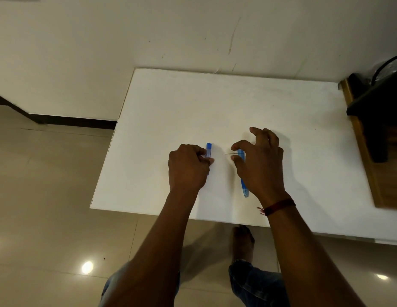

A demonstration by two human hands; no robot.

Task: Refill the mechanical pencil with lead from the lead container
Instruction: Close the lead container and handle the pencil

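Observation:
A blue lead container (208,149) lies lengthwise on the white table (215,103), and my left hand (187,167) grips its near part between thumb and fingers. A thin black lead (229,153) stretches sideways to the right of the container. My right hand (259,160) hovers over it, thumb and forefinger curled and apart on either side of the lead, with no contact that I can see. The blue mechanical pencil (243,185) lies on the table under that hand, its near end poking out by the wrist.
The table's left edge and near edge drop to a tiled floor. A dark stool and a wooden surface (370,129) stand at the table's right end. A wall runs along the far side. My feet show below the near edge.

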